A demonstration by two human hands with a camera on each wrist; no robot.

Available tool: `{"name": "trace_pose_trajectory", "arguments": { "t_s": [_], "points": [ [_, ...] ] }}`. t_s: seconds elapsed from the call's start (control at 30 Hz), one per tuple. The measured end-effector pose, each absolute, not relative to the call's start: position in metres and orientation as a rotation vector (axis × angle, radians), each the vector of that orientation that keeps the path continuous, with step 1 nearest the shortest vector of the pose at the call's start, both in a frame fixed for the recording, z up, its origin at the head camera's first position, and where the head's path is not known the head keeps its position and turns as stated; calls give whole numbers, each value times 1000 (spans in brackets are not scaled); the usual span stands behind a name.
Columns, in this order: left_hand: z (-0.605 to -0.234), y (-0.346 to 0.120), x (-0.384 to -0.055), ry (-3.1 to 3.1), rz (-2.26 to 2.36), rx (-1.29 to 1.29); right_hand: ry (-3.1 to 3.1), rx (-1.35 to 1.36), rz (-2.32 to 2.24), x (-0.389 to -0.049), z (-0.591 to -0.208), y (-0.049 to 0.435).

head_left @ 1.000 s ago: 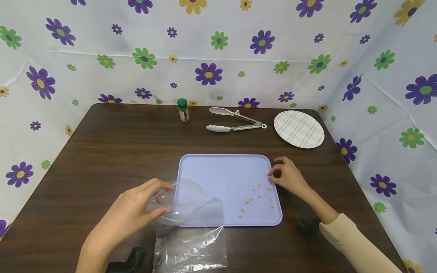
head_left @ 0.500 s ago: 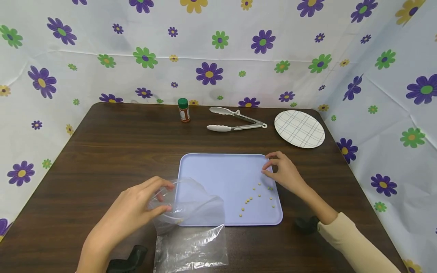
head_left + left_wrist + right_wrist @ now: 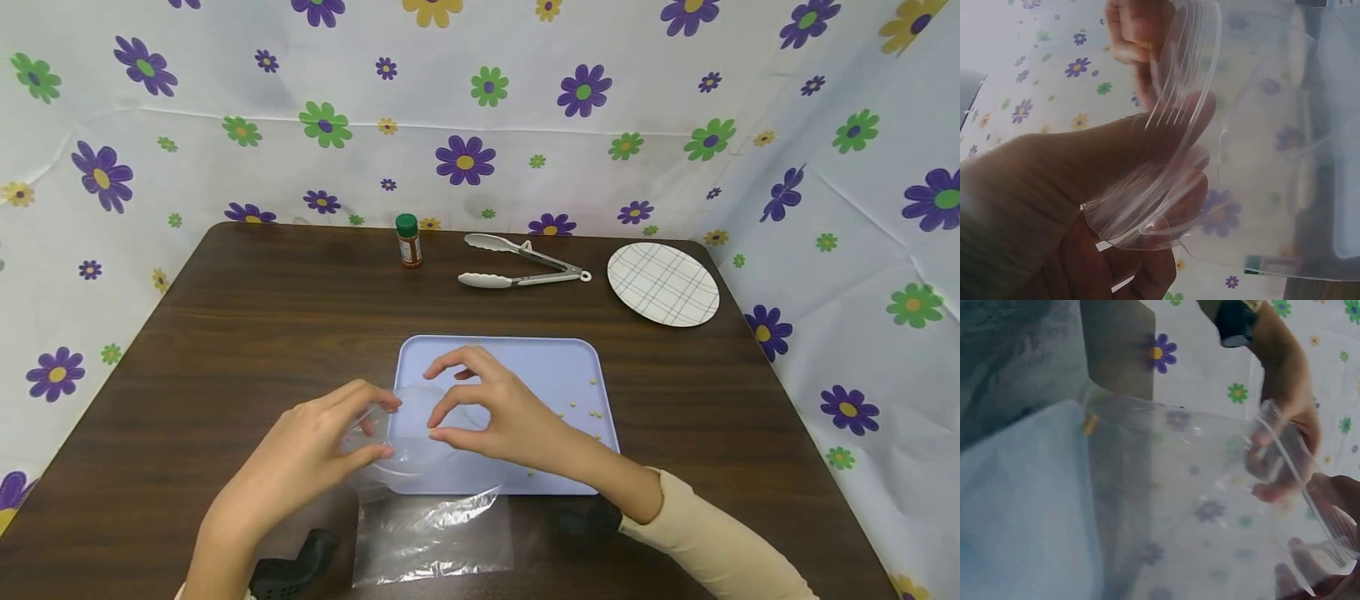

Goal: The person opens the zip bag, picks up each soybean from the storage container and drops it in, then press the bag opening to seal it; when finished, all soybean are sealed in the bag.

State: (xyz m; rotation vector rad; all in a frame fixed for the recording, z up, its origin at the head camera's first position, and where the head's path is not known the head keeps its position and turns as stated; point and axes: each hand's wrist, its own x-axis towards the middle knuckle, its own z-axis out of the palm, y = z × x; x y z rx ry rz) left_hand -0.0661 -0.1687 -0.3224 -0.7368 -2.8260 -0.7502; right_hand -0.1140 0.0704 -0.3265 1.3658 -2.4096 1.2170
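My left hand (image 3: 322,442) grips the mouth of a clear zip bag (image 3: 435,533), thumb and fingers apart so the mouth gapes. The bag lies over the near left part of a pale lavender tray (image 3: 570,354). At the bag's mouth, my right hand (image 3: 495,408) pinches a small yellow bead-like piece (image 3: 1145,45), seen at its fingertips in the left wrist view. Several such yellow pieces (image 3: 594,413) lie scattered on the tray's right side, some hidden by the right forearm. Low inside the bag, a yellow piece (image 3: 1090,424) shows in the right wrist view.
Along the back of the brown table (image 3: 300,333) stand a green-capped spice jar (image 3: 408,242) and spread tongs (image 3: 525,265). A white checked plate (image 3: 663,283) lies at the back right. A flowered cloth (image 3: 360,83) hangs behind and at the sides.
My right hand has moved left from the tray's right rim to the bag's mouth, staying pinched. The left hand still holds the bag, nearly in place.
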Motion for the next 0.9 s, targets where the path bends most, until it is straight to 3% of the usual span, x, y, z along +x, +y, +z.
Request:
{"name": "trace_pose_trajectory", "arguments": {
  "t_s": [0.23,0.37,0.6,0.9],
  "points": [
    [-323,-168,-67,-2786,-753,-758,-2451,1185,1378,-119,-334,90],
    [-325,-170,-67,-2768,-746,-758,-2519,869,1400,-137,-348,137],
    [-328,-173,-67,-2751,-743,-758,-2787,451,1091,-168,-406,222],
    [-331,-175,-69,-2738,-751,-766,-2958,415,911,-175,-446,245]
  ]
}}
